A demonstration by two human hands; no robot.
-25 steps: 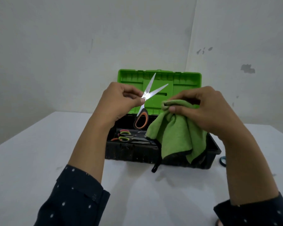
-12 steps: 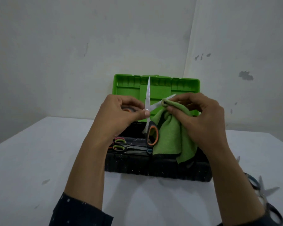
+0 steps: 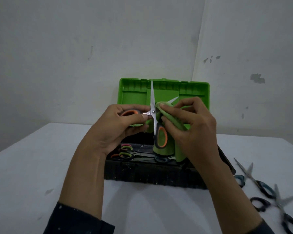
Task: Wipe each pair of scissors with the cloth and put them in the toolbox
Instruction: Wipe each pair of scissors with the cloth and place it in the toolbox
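White matte table, lightly scuffed, set in a corner of pale, chipped walls. Left hand: fingers curled round one orange-lined handle loop of the open scissors, held above the toolbox. Right hand: fingers pinching folded green cloth onto the slanted blade beside the pivot. Steel blades spread, one upright; second loop hanging low. Toolbox base black, ribbed; green lid raised. More pairs inside; blurred dark-handled pairs on the table at right.
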